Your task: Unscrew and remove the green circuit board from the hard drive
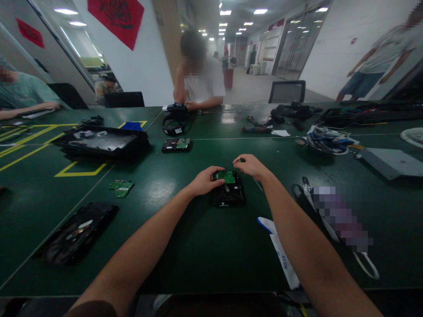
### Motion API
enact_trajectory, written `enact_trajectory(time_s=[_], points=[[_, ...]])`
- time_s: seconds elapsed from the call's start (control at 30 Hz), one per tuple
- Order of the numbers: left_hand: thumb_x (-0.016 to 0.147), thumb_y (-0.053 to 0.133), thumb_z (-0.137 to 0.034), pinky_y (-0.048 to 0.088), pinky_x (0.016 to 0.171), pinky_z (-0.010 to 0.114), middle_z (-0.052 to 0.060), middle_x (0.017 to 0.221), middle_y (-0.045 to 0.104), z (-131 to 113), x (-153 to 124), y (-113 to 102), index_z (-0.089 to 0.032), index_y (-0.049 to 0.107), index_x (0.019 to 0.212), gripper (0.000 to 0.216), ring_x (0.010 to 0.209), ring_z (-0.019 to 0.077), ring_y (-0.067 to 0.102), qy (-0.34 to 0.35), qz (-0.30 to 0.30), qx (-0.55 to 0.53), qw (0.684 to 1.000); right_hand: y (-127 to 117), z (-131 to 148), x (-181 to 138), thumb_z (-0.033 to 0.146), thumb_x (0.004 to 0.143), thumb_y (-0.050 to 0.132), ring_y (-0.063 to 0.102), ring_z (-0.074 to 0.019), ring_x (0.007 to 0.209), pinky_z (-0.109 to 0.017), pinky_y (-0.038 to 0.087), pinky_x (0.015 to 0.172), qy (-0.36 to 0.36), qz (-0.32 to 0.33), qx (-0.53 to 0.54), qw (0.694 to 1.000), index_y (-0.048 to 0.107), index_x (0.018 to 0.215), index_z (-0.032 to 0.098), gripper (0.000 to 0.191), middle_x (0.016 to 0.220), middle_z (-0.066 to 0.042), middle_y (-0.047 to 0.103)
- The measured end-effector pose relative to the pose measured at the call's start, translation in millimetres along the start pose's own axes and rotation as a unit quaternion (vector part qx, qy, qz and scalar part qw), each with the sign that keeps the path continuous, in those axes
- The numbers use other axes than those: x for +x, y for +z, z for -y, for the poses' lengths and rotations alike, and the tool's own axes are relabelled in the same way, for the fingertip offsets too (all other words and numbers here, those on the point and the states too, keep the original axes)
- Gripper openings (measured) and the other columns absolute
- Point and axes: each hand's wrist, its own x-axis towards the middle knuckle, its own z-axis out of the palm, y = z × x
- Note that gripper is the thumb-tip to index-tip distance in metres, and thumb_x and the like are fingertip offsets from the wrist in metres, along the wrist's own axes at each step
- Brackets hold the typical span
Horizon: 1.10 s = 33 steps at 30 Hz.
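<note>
A black drive (228, 194), green board (227, 177) facing up, lies mid-table (185, 251) before the person. The left hand (206, 180) clasps its far-left corner. The right hand (251, 166), just beyond it, pinches a thin tool (257, 184).

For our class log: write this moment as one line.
left hand: grips drive | right hand: holds tool by drive | drive: flat on table
</note>
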Motion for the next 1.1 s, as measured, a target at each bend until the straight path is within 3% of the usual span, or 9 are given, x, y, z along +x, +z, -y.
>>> enact_trajectory(time_s=[0.1,0.23,0.37,0.57,0.83,1.1], points=[[0.086,0.07,-0.042,0.044,0.065,0.029,0.005,0.097,0.066,-0.3,0.5,0.2,-0.019,0.059,0.136,0.057,0.073,0.0157,0.055,-0.012,-0.002,-0.014,1.0,-15.1,8.3,-3.0,0.017,0.079,0.062,0.062,-0.0162,0.066,-0.027,0.048,0.059,0.018,-0.013,0.067,0.997,0.068,0.114,0.013,0.035,0.079,-0.006,0.069],[0.084,0.073,-0.045,0.043,0.061,0.028,0.002,0.084,0.063,2.5,1.4,1.5,-0.019,0.06,0.136,0.059,0.07,0.0161,0.055,-0.025,-0.002,-0.025,0.999,-38.7,22.0,-10.1,0.017,0.08,0.069,0.069,-0.02,0.084,-0.032,0.057,0.076,-0.079,-0.017,0.087,0.993,0.06,0.126,0.017,0.047,0.095,-0.008,0.072],[0.083,0.074,-0.046,0.042,0.06,0.028,0.002,0.081,0.063,5.7,1.7,3.9,-0.02,0.061,0.135,0.06,0.068,0.0163,0.055,-0.028,-0.014,-0.027,0.999,-50.2,35.5,-15.3,0.027,0.085,0.071,0.07,-0.022,0.091,-0.035,0.059,0.083,-0.15,-0.078,0.05,0.984,0.06,0.121,0.019,0.039,0.104,-0.009,0.07],[0.083,0.073,-0.046,0.042,0.062,0.028,0.001,0.08,0.062,4.9,0.9,3.7,-0.019,0.062,0.134,0.059,0.068,0.0156,0.054,-0.018,-0.011,-0.035,0.999,-37.9,48.3,-18.8,0.03,0.084,0.074,0.07,-0.0231,0.096,-0.037,0.059,0.088,-0.175,-0.098,0.007,0.98,0.059,0.118,0.022,0.039,0.11,-0.008,0.069],[0.083,0.073,-0.047,0.041,0.063,0.029,0.001,0.079,0.063,5.8,1.9,2.8,-0.018,0.061,0.136,0.062,0.068,0.0166,0.055,-0.019,-0.011,-0.02,1.0,-30.8,48.7,-20.6,0.029,0.085,0.073,0.071,-0.0214,0.091,-0.035,0.056,0.087,-0.21,-0.065,-0.004,0.975,0.058,0.114,0.022,0.033,0.111,-0.008,0.072],[0.083,0.074,-0.044,0.041,0.063,0.027,0.002,0.086,0.065,6.8,2.3,4.0,-0.02,0.065,0.13,0.054,0.068,0.0139,0.053,-0.002,-0.017,-0.039,0.999,-27.6,47.6,-18.9,0.034,0.085,0.072,0.071,-0.0238,0.087,-0.042,0.059,0.085,-0.243,-0.064,-0.009,0.968,0.057,0.11,0.025,0.031,0.105,-0.007,0.073]])
